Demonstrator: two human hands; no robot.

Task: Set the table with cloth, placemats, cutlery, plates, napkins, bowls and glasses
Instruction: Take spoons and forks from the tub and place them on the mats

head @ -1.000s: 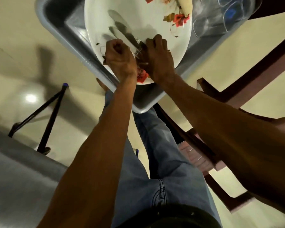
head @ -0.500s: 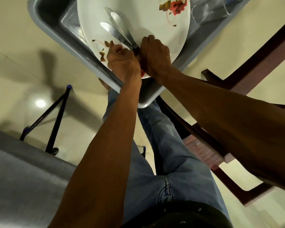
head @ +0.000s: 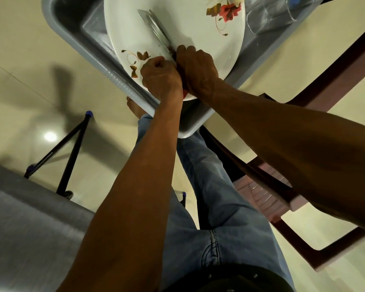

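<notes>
right hand (head: 198,70) gripping cutlery (head: 156,30) handles | left hand (head: 159,77) curling beside, contents unclear | cutlery lying across floral plate (head: 177,28) in grey tray (head: 118,81) | glasses (head: 270,15) lying alongside

No text, label, brand, number or sign can be read anywhere; only a flower pattern is seen on the plate (head: 177,22).
</notes>
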